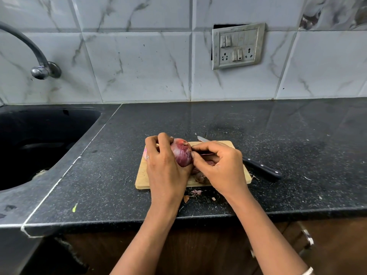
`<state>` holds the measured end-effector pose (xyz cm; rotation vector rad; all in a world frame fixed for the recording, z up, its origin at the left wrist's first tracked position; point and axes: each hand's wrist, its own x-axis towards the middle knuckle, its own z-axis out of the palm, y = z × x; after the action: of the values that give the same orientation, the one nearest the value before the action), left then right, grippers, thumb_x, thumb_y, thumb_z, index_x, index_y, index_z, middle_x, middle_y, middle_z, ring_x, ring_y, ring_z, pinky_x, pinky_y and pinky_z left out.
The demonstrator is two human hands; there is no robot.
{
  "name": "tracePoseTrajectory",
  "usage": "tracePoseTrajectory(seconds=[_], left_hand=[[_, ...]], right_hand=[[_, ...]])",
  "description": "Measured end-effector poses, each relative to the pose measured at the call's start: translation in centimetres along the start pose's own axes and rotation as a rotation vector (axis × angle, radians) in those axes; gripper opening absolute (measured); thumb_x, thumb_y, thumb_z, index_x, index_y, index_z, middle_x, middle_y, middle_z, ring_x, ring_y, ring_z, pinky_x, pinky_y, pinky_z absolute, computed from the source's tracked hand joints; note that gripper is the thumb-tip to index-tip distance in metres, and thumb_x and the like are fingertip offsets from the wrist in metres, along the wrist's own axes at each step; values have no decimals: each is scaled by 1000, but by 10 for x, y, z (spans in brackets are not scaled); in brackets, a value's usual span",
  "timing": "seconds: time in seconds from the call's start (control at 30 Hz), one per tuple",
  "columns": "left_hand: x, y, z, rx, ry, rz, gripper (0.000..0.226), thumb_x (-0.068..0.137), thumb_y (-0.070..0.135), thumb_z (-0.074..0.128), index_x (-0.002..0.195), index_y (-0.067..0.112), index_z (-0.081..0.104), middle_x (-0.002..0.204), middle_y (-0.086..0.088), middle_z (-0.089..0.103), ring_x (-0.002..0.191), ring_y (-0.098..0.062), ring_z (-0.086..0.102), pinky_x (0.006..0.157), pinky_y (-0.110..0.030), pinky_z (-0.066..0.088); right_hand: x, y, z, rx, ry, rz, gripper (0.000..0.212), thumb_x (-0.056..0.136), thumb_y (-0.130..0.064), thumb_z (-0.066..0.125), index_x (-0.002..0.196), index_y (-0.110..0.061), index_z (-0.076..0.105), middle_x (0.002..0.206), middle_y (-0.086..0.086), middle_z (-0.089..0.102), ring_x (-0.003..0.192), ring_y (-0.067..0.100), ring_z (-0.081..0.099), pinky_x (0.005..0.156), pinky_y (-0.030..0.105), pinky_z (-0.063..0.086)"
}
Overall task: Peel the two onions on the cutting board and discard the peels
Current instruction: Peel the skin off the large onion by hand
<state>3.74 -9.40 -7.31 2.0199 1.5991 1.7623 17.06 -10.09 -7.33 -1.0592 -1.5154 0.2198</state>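
Observation:
My left hand (163, 161) grips a red onion (182, 152) above the small wooden cutting board (142, 178) on the black counter. My right hand (219, 165) pinches the onion's purple skin at its right side with curled fingers. Loose peel pieces (200, 176) lie on the board under my right hand. A pale bit of something pinkish shows behind my left hand at the board's left edge; a second onion is not plainly visible.
A black-handled knife (262, 167) lies across the board's right corner, blade pointing far-left. Peel scraps (195, 192) are scattered on the counter in front of the board. A black sink (39, 139) with a tap (42, 70) is at left. A switch panel (237, 46) hangs on the tiled wall.

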Motion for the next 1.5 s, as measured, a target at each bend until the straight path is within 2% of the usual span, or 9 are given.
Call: tracePoseTrajectory(seconds=[0.13, 0.33, 0.53, 0.77, 0.97, 1.13, 1.2, 1.3, 1.5], left_hand=[[-1, 1, 0, 13, -1, 18, 62, 65, 19, 92, 107, 15, 47, 114, -5, 44, 88, -29, 59, 68, -42, 55], [-1, 3, 1, 47, 8, 45, 59, 66, 19, 91, 106, 12, 49, 113, -7, 45, 87, -29, 58, 64, -38, 53], [-1, 5, 0, 50, 0, 36, 60, 63, 14, 92, 106, 12, 50, 114, -8, 45, 88, -30, 58, 66, -40, 54], [-2, 4, 1, 54, -19, 20, 59, 63, 12, 91, 106, 12, 51, 113, -4, 45, 87, -25, 53, 66, -27, 41], [-4, 3, 1, 6, -40, -38, 63, 62, 12, 90, 110, 15, 49, 113, 5, 40, 84, -19, 51, 67, -27, 40], [-3, 2, -5, -123, -110, -103, 69, 63, 23, 93, 114, 12, 50, 111, 5, 46, 90, -5, 39, 72, -7, 34], [-2, -3, -6, -166, -137, -116, 69, 64, 23, 93, 116, 12, 50, 109, 3, 54, 92, -4, 42, 76, -6, 36], [0, -9, -5, -213, -174, -138, 67, 68, 20, 91, 121, 13, 50, 106, 5, 60, 99, -13, 59, 81, -20, 46], [0, -13, -5, -233, -229, -117, 67, 69, 9, 86, 126, 11, 51, 108, 7, 60, 101, -11, 60, 82, -4, 40]], right_hand=[[1, -4, -2, 30, 18, 17, 9, 80, -11, 76, 85, -17, 82, 82, -20, 73, 84, 8, 72, 87, 47, 60], [1, 0, -4, 43, -4, 72, 10, 81, -7, 78, 84, -16, 82, 82, -12, 75, 86, 9, 72, 76, 30, 59], [2, -1, -4, 45, 3, 85, 9, 81, -4, 79, 84, -12, 81, 80, -9, 74, 80, 11, 72, 74, 34, 61], [2, -1, -1, -195, 63, -73, 6, 76, -4, 77, 80, -8, 75, 77, -4, 69, 79, 4, 62, 67, 20, 54], [1, -3, 4, -303, 80, -102, 3, 78, -12, 70, 81, -11, 70, 79, -4, 65, 72, 13, 62, 62, 38, 56], [1, -5, 0, -106, 72, 61, 7, 85, -4, 74, 86, -11, 76, 86, -4, 72, 83, 7, 71, 61, 12, 51], [-1, -8, -1, -33, 28, 97, 11, 86, -4, 75, 91, -13, 79, 91, -7, 73, 85, 2, 72, 66, 13, 56], [-1, -9, -1, -12, -7, 94, 11, 84, -7, 80, 92, -14, 81, 89, -11, 75, 87, 3, 74, 73, 21, 61], [2, -6, -2, -105, 15, 40, 13, 80, -7, 82, 83, -19, 82, 82, -15, 75, 84, 2, 71, 79, 26, 59]])
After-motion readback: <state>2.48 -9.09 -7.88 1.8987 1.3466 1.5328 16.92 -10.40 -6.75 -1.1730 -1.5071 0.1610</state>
